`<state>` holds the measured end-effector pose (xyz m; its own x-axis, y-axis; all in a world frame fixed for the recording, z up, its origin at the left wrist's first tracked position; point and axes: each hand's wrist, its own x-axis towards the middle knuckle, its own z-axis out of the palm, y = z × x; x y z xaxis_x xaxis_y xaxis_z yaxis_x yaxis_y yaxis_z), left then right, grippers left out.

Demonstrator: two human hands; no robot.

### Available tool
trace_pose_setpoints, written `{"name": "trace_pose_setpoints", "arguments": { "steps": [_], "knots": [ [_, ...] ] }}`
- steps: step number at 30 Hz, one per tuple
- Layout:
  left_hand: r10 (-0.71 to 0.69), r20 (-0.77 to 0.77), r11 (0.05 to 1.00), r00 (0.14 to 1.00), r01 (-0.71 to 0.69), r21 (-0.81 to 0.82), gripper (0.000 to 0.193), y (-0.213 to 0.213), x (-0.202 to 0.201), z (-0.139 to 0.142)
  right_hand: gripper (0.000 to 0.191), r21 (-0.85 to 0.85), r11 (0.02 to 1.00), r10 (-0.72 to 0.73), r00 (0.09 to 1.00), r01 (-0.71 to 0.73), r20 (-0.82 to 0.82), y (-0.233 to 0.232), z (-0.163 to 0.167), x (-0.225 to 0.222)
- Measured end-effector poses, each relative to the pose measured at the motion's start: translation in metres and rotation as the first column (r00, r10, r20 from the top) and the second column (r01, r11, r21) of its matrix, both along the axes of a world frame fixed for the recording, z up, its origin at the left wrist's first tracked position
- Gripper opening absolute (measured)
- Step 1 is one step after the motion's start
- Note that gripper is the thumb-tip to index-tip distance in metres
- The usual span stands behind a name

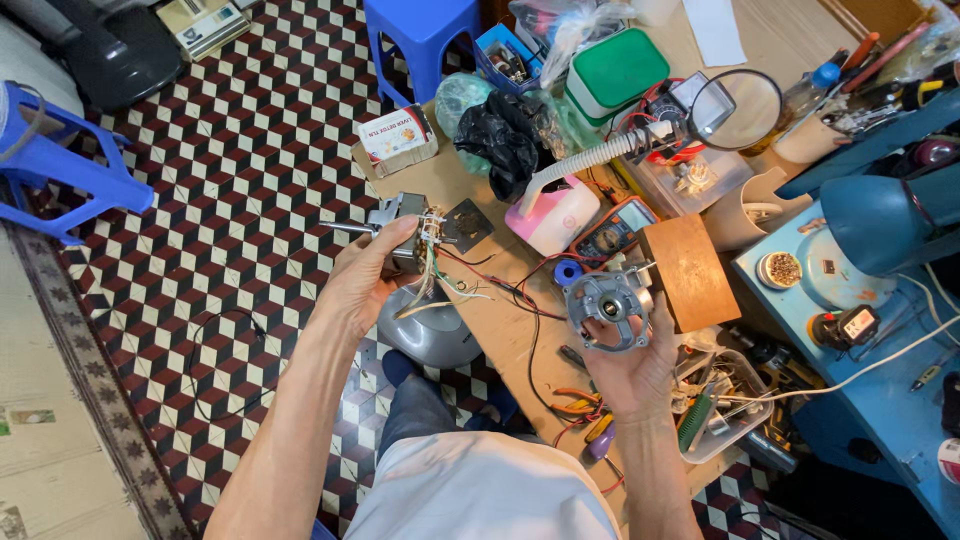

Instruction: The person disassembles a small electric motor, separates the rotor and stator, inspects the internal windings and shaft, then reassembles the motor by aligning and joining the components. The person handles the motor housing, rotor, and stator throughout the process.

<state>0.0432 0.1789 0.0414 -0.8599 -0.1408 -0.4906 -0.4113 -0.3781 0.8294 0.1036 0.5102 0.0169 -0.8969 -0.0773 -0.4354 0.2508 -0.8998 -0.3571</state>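
Observation:
My left hand [365, 280] grips a grey metal motor part [405, 222] with a thin shaft sticking out to the left and several coloured wires [440, 285] trailing from it. A round grey metal housing cover [608, 308] with a central hole rests in my right hand [630, 365], held face up. Both hands hover over the near edge of a cluttered wooden workbench [500, 330]. A grey rounded shell [432, 335] lies below my left hand.
A pink-based magnifier lamp [555, 215] with a white flexible neck, a multimeter [612, 232], a wooden block [690, 270], a clear tray of tools [725, 415] and a black bag [500, 135] crowd the bench. Blue stools [420, 35] stand on the patterned tile floor.

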Motion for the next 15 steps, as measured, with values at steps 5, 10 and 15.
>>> {"name": "trace_pose_setpoints", "arguments": {
  "steps": [5, 10, 15],
  "knots": [
    [0.002, 0.001, 1.000, 1.000, -0.002, 0.018, 0.064, 0.000, 0.000, -0.002, 0.064, -0.017, 0.999, 0.030, 0.999, -0.030, -0.013, -0.016, -0.016, -0.003],
    [0.024, 0.019, 1.000, 1.000, -0.024, 0.017, 0.061, -0.001, 0.002, -0.002, 0.062, -0.001, 0.998, 0.061, 0.996, -0.061, 0.071, -0.027, -0.040, -0.011],
    [0.014, 0.005, 0.999, 1.000, -0.014, 0.039, 0.057, -0.001, 0.004, -0.003, 0.067, 0.015, 0.998, 0.054, 0.985, -0.057, 0.163, -0.033, -0.064, -0.019]
  ]
}}
